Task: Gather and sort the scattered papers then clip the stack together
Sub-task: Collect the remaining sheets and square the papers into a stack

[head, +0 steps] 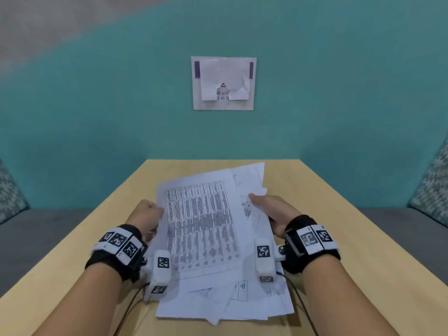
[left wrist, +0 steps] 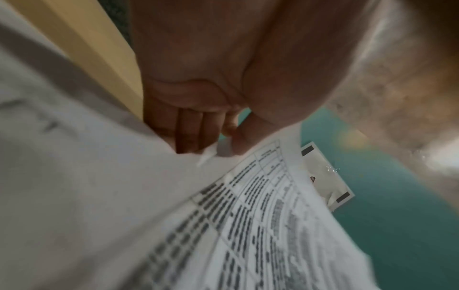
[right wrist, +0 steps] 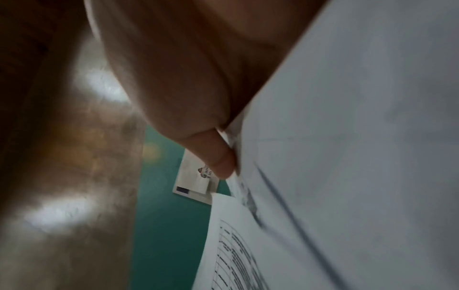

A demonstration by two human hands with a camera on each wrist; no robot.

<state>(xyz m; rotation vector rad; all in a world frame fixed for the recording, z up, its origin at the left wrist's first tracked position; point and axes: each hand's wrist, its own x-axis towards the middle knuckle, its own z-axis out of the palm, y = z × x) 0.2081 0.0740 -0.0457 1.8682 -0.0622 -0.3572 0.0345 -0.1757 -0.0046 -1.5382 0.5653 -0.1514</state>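
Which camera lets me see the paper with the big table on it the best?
The head view: the table sheet lies whole on top of the pile, between both hands. The left wrist view shows only its blurred corner; the right wrist view shows a small slice.

We see a teal wall (head: 97, 117) ahead of us, with a white notice (head: 223, 83) stuck on it, a torn sheet held over it by two purple strips. Below stands a light wooden table (head: 339, 226). Patterned cushions (head: 434, 190) sit at both sides.
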